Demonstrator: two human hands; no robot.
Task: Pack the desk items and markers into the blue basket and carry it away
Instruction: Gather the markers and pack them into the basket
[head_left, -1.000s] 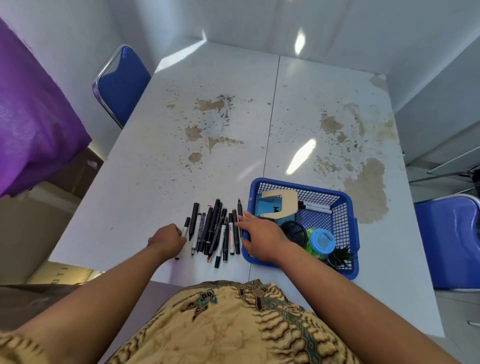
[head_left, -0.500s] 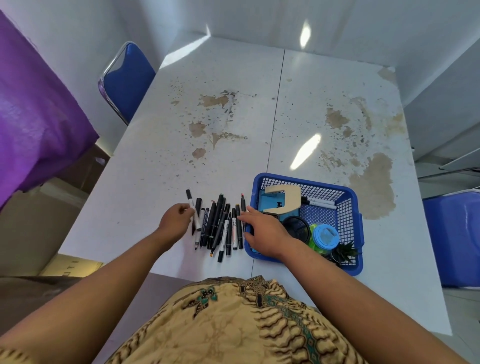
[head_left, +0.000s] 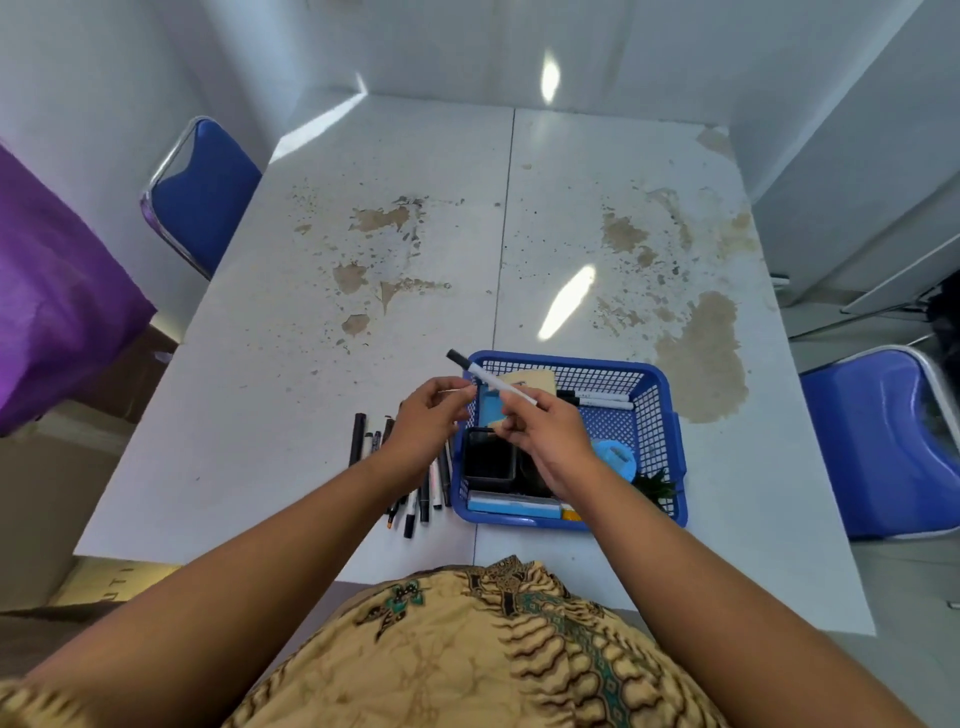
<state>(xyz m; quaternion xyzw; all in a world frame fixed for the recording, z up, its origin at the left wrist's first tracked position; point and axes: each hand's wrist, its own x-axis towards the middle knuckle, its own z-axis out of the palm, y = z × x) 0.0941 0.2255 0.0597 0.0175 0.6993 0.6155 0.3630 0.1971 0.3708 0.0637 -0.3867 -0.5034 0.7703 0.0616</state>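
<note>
Fingertips (head_left: 519, 415) of the right hand (head_left: 550, 434) pinch a white marker (head_left: 491, 378), black cap slanting up past the left hand's (head_left: 428, 418) loosely curled fingers; whether those touch it, I cannot tell. The blue basket (head_left: 670, 415) sits just beneath, loose markers (head_left: 358, 439) under the left wrist.

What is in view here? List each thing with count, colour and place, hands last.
table: one, white, stained, centre
basket: one, blue, on table, near right
held marker: one, white, black cap, over basket's left rim
loose markers: several, black and white, on table left of basket
packed markers: two, white, in basket, far side
box: one, black, in basket
chairs: two, blue, beside table
cloth: one, purple, far left
left hand: one, fingers by held marker
right hand: one, fingers pinch held marker
</note>
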